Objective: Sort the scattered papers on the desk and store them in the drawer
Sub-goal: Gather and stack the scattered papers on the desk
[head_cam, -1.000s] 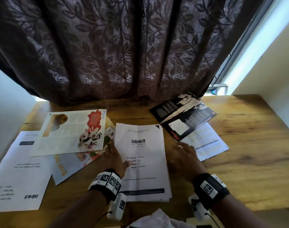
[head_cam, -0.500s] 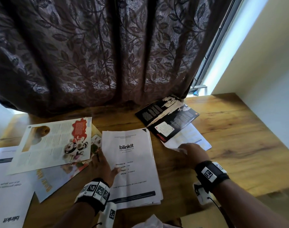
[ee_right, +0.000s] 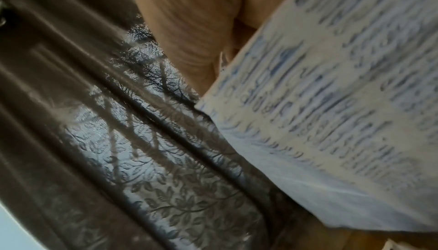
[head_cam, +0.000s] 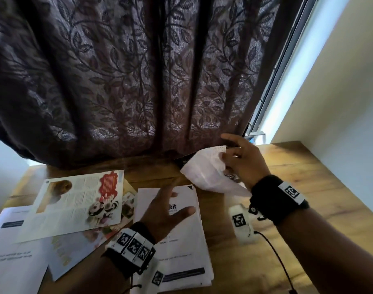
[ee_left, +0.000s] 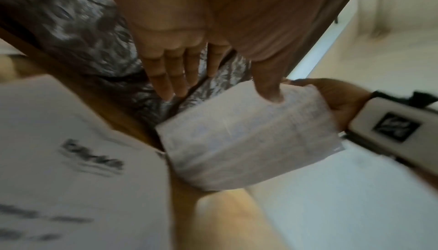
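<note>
Printed sheet: lifted off the worktop, bowed, its lower edge hanging just beyond the far right corner of the white stack. Blue lines of text on the underside, smeared in the right wrist view. Right hand holds it at the far edge; grip is a pinch, thumb on the near face, forefinger raised and extended above, other fingers behind the sheet and hidden.

White stack: flat on the worktop at centre, logo partly covered. Left hand above its far half, fingers straight and spread, thumb out to the right; grip wide, holding nothing. Whether the palm touches the stack: cannot tell. In the left wrist view the thumb tip overlaps the sheet's edge; contact unclear.

Left of the stack: magazine page with red panel, overlapping a colour leaflet and a large white sheet at the worktop's left edge.

Beyond the stack, behind the lifted sheet: a dark booklet, mostly hidden. Patterned curtain hangs along the worktop's far edge; window strip to its right.
</note>
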Demonstrator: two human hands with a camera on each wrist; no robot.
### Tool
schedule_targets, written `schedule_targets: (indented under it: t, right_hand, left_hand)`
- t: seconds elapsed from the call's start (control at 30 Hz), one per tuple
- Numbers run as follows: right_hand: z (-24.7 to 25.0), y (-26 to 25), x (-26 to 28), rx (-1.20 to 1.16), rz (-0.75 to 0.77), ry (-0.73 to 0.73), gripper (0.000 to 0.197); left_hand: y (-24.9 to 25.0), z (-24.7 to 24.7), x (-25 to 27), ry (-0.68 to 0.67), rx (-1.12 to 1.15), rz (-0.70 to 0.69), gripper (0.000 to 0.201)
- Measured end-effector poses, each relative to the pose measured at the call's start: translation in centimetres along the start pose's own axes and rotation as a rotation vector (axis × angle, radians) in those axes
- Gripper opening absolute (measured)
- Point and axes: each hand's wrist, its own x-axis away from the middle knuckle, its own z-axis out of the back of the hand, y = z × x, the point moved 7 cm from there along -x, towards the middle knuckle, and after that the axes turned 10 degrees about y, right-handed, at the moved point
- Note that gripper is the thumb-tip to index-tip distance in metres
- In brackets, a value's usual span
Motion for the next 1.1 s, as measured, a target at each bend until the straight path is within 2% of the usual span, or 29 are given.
schedule_targets:
  t: [0.07, 0.17, 0.2, 0.27, 0.3, 0.37, 0.43, 0.5, 0.6, 0.73, 0.8, 0.83, 0.9, 1.0, 1.07, 1.1]
  right_hand:
    - [-1.8, -1.2, 1.3, -0.042, 0.038, -0.028, 0.046]
    - [-4.9, -2.9, 4.9, 0.060, 0.264, -0.161, 0.051]
    - [-6.2, -3.2, 6.6, 0.128, 0.336, -0.248, 0.048]
    - [-9.1, -3.1, 10.5, 0.280, 0.463, -0.448, 0.036]
    - [-10.3, -2.6, 12.3, 0.344, 0.534, -0.534, 0.035]
    - [-12.3, -1.3, 15.0, 0.426, 0.645, -0.680, 0.037]
    - [-13.5, 0.2, 16.1, 0.439, 0.624, -0.787, 0.040]
    - [-13.8, 1.0, 16.1, 0.419, 0.551, -0.826, 0.045]
    - [-12.8, 1.5, 14.4, 0.376, 0.519, -0.683, 0.039]
    - [-8.9, 2.9, 9.1, 0.321, 0.416, -0.235, 0.026]
    - [-7.2, 4.0, 7.2, 0.361, 0.343, -0.121, 0.029]
    - [-6.9, 4.2, 6.9, 0.400, 0.362, -0.112, 0.033]
    - [-7.6, 3.4, 7.3, 0.502, 0.512, -0.176, 0.041]
    - [-10.3, 0.5, 8.3, 0.628, 0.790, -0.345, 0.058]
    - [-12.4, -1.0, 8.2, 0.699, 0.889, -0.460, 0.064]
    - [-13.3, -1.3, 7.9, 0.735, 0.913, -0.510, 0.060]
  left_hand:
    - [2.0, 0.2, -0.3, 0.005, 0.309, 0.098, 0.090]
    - [0.7, 0.5, -0.4, 0.057, 0.859, 0.467, 0.096]
    - [0.6, 0.8, -0.2, 0.042, 0.939, 0.532, 0.089]
    - [-0.5, 1.7, 0.0, -0.003, 0.962, 0.522, 0.066]
    - [-1.0, 2.2, 0.2, -0.006, 0.931, 0.502, 0.055]
    - [-2.5, 2.8, 0.5, -0.026, 0.807, 0.456, 0.048]
    - [-3.3, 2.8, 1.0, -0.066, 0.697, 0.406, 0.045]
    - [-3.8, 3.2, 1.6, -0.032, 0.573, 0.359, 0.042]
    - [-4.8, 3.9, 1.6, 0.015, 0.421, 0.285, 0.035]
    - [-6.4, 5.4, 1.6, 0.108, 0.325, 0.305, 0.034]
    - [-6.6, 6.3, 1.8, 0.149, 0.298, 0.276, 0.038]
    - [-6.4, 6.8, 1.8, 0.158, 0.257, 0.249, 0.040]
    - [-5.2, 7.6, 1.8, 0.115, 0.114, 0.148, 0.043]
    - [-2.3, 7.5, 1.1, -0.049, -0.197, -0.046, 0.043]
    - [-0.9, 6.9, 0.5, -0.164, -0.351, -0.161, 0.041]
    - [-0.7, 6.7, 0.1, -0.192, -0.372, -0.191, 0.039]
